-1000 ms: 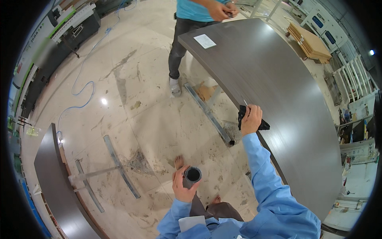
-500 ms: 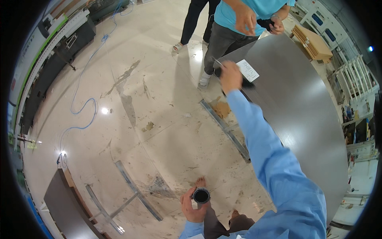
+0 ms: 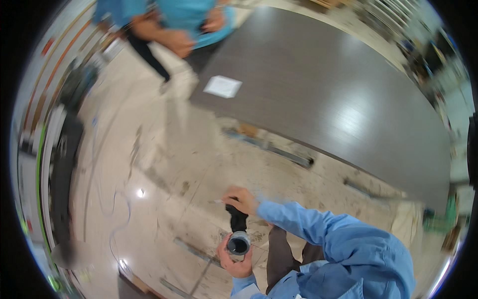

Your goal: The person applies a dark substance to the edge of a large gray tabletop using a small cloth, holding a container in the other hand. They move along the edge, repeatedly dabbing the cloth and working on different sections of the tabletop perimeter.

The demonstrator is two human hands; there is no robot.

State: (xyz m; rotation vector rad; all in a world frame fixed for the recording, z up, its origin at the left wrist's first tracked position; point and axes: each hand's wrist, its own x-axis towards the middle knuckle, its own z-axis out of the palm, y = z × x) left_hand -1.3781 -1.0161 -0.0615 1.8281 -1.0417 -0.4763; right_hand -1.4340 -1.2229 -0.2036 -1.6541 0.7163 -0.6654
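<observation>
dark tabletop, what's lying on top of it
On the dark tabletop lies one white sheet of paper near its left corner. The rest visible is bare, with glare. Its far left edge is hidden behind another person's body. The blurred right end can't be judged.

A wide bench (image 3: 338, 94) is filling the upper right of the frame, a paper sheet (image 3: 222, 86) lying on its left end. Another person (image 3: 184, 25) is standing behind it at the top. Low in the centre, the right hand (image 3: 242, 200) is sitting just above the left hand (image 3: 235, 259), which is gripping a tube (image 3: 238, 244).
</observation>
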